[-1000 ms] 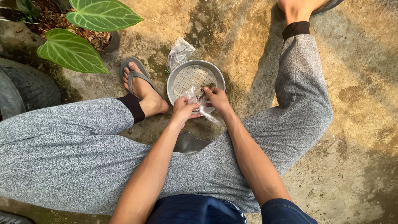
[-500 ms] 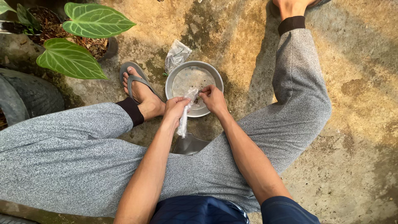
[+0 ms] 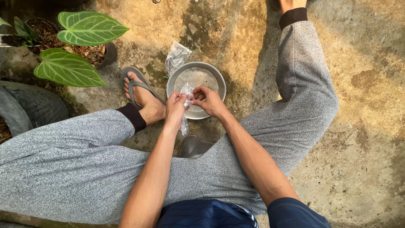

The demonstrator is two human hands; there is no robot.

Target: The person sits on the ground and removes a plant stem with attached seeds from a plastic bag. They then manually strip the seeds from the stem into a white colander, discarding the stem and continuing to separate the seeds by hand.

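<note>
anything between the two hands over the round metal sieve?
Yes: a small clear crinkled plastic bag, pinched by left hand and right hand above the round perforated metal sieve. Head view shows it.

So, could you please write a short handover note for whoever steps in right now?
Left hand and right hand: both pinch the small clear plastic bag over the round perforated metal sieve pan.
A second crumpled clear plastic bag lies on the concrete ground by the pan's far rim.
Done: bag lifted to the pan.
Left: whether the bag is open or emptied cannot be told; the pan's contents are unclear.
</note>
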